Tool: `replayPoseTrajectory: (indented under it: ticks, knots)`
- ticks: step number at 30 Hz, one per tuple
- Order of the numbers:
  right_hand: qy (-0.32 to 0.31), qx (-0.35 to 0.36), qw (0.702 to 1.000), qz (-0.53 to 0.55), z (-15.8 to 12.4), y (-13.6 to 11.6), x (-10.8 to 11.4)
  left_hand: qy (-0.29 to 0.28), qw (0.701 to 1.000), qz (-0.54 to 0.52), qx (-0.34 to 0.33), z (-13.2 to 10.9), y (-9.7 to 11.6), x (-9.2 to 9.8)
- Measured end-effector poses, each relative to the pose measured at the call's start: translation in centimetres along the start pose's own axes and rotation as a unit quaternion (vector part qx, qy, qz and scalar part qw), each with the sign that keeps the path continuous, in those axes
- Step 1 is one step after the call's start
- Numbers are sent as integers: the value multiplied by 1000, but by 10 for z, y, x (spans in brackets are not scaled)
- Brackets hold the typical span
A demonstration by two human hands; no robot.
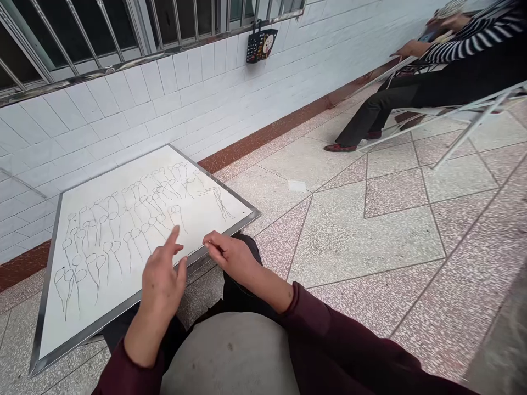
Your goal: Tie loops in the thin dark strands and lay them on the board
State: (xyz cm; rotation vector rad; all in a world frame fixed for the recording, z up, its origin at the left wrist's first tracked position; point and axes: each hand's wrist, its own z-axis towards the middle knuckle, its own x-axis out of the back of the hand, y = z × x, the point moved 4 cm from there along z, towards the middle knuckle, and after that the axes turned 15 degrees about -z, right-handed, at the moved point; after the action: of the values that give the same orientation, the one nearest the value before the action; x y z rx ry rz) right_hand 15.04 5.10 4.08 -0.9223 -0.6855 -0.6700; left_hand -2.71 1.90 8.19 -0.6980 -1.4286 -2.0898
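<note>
On a white board with a metal rim (152, 299) lie several rows of thin dark strands, each tied or bent into a small loop (175, 209) with trailing ends. Whether they are cord or wire I cannot tell. A small bundle of unlooped strands (218, 197) rests near the board's right corner. My left hand (162, 280) is over the near edge, index finger stretched and thumb apart, nothing visible in it. Beside it, my right hand (233, 255) has thumb and fingertips pinched together at the rim; anything between them is too thin to make out.
A person in a striped sleeve (465, 49) sits on a white-framed chair (465, 134) at the upper right. A dark patterned bag (262, 45) hangs from the barred window (123, 33). A white paper piece (297, 186) lies on the tiled floor (370, 247).
</note>
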Motion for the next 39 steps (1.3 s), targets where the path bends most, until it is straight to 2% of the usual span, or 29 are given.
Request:
replayPoseTrajectory:
  ticks: [3,7,16,25,32,39]
  knots:
    - [-3,16,1000,24,-2,-8,0,-16,1000,-14,-20,2,5,-18]
    - [-3,26,999,42,-4,-13,-1,-12,999,-29,-35,1,-1,-26]
    - [-25,34,998,44,-6,-15,-8,-10,998,-55,-6,-1,-1,-25]
    - [-25,18,998,60,-7,-18,-6,2,998,-60,15,-2,-2,-24]
    - [-44,30,997,58,-8,-19,-10,-25,997,-78,13,-5,-4,-25]
    - [-46,29,997,61,-8,-18,-11,-20,994,-99,28,-7,-4,-24]
